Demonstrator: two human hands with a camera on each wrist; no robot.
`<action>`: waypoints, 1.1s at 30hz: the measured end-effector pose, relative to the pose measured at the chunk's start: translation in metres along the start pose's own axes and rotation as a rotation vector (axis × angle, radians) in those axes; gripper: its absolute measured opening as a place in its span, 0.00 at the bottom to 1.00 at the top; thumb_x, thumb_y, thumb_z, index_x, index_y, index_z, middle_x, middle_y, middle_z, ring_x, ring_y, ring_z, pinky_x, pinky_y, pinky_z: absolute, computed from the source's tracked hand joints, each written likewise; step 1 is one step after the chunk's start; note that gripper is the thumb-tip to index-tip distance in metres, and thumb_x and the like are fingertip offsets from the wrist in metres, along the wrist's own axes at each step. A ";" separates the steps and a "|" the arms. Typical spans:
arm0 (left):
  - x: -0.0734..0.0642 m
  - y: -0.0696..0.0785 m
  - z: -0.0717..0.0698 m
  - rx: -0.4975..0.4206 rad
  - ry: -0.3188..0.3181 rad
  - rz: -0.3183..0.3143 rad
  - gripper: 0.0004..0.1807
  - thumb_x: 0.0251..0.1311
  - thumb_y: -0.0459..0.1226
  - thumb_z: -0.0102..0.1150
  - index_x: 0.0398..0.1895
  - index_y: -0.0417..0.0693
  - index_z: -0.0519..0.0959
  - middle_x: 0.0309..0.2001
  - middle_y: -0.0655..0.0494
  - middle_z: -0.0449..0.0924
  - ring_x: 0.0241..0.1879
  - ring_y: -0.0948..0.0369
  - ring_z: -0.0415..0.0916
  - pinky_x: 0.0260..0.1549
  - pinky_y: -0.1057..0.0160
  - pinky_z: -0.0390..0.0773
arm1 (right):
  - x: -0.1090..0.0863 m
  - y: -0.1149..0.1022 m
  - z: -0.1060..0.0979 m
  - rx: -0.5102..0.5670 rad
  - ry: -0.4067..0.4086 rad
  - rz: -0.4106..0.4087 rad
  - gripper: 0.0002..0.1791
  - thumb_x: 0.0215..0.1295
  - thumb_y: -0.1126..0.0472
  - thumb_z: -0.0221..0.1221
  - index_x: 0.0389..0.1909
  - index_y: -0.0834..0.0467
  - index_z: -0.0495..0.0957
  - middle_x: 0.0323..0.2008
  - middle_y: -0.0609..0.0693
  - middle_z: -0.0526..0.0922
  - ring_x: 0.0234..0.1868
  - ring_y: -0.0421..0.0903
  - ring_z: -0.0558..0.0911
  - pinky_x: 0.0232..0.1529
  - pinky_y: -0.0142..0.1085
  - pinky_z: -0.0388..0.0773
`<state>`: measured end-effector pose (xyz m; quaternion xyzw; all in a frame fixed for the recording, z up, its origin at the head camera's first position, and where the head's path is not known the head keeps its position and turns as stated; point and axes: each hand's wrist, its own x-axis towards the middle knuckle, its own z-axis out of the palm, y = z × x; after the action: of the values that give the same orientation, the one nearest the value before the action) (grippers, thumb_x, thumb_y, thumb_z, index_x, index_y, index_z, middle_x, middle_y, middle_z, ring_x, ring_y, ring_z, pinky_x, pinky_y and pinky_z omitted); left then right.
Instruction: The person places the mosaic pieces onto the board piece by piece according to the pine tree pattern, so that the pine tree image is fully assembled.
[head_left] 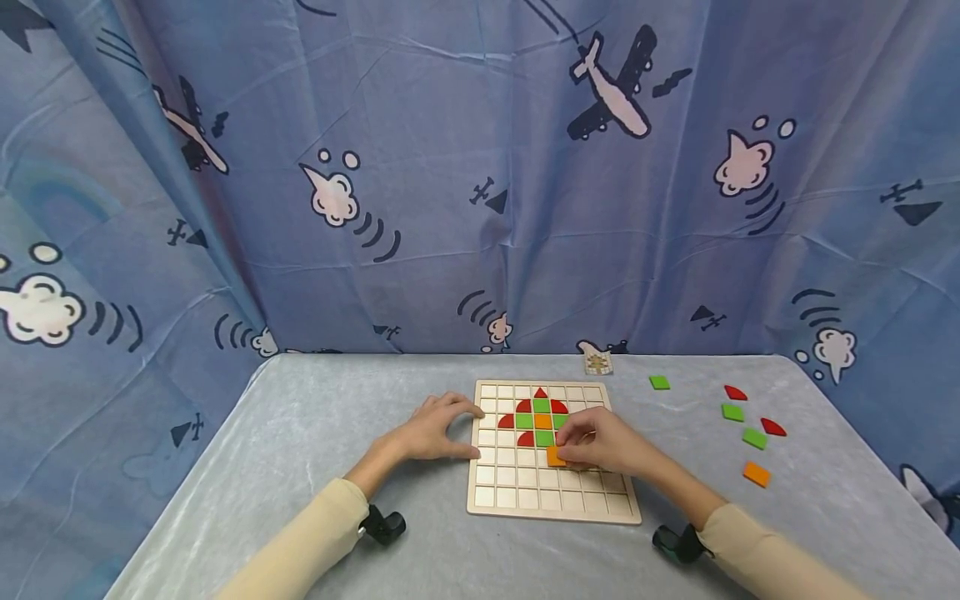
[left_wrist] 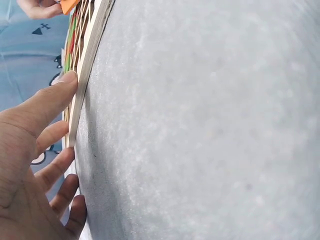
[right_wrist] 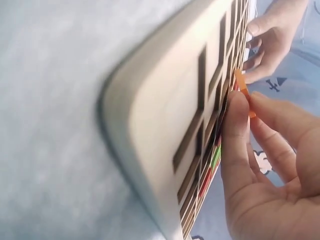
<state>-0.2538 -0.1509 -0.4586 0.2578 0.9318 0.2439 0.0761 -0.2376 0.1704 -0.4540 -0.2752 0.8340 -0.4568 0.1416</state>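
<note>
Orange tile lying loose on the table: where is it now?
In the head view, the orange tile lies to the right of the board, with a green tile just beyond it.

The pale board (head_left: 507,477) is grid-patterned; toward the grey desk's (head_left: 690,433) right edge, tiles (head_left: 757,474) are coloured red, green and orange.

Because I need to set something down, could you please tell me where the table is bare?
Free table lies between its left edge and the left hand, and between the sleeves, along the near edge of the board. It is crowded right of the board, among the loose tiles, and on the board around the right hand.
</note>
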 end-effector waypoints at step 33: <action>0.000 0.000 0.001 0.010 0.000 -0.004 0.33 0.53 0.54 0.70 0.64 0.61 0.74 0.69 0.53 0.67 0.65 0.48 0.63 0.64 0.41 0.64 | 0.009 -0.012 0.012 -0.175 0.043 -0.013 0.03 0.58 0.66 0.68 0.32 0.61 0.83 0.23 0.49 0.83 0.23 0.37 0.77 0.27 0.29 0.76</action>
<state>-0.2534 -0.1503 -0.4589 0.2562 0.9335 0.2391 0.0755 -0.2348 0.1520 -0.4504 -0.2819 0.8719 -0.3888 0.0962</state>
